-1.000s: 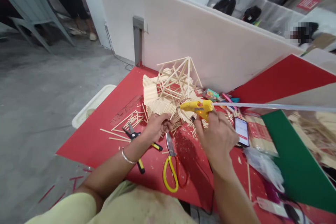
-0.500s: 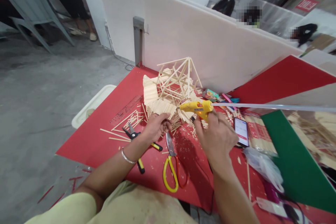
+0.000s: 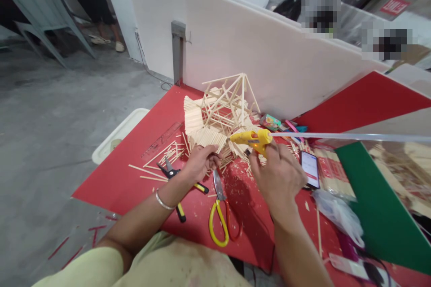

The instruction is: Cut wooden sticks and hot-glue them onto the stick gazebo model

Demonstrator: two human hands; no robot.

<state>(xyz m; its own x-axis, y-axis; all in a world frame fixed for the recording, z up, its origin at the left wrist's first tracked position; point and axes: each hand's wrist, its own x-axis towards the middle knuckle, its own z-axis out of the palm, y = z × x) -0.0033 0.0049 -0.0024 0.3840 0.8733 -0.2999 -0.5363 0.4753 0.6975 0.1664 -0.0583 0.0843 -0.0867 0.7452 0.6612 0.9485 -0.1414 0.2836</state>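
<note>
My right hand [image 3: 278, 175] grips a yellow glue gun [image 3: 251, 138], its nozzle pointing left at a flat panel of wooden sticks [image 3: 207, 136]. A long clear glue stick [image 3: 350, 136] juts out of the gun's back to the right. My left hand [image 3: 199, 161] is closed on the near edge of that stick panel, a thin bracelet on its wrist. Behind stands a model of glued wooden sticks [image 3: 225, 101] with a peaked frame.
On the red table [image 3: 117, 179] lie yellow-handled scissors [image 3: 220, 213], black-and-yellow cutters [image 3: 173, 179], loose sticks [image 3: 158, 159], a phone [image 3: 310, 168] and stick packets [image 3: 333, 172]. A white partition [image 3: 269, 58] backs the table. A white bin [image 3: 116, 136] sits on the floor left.
</note>
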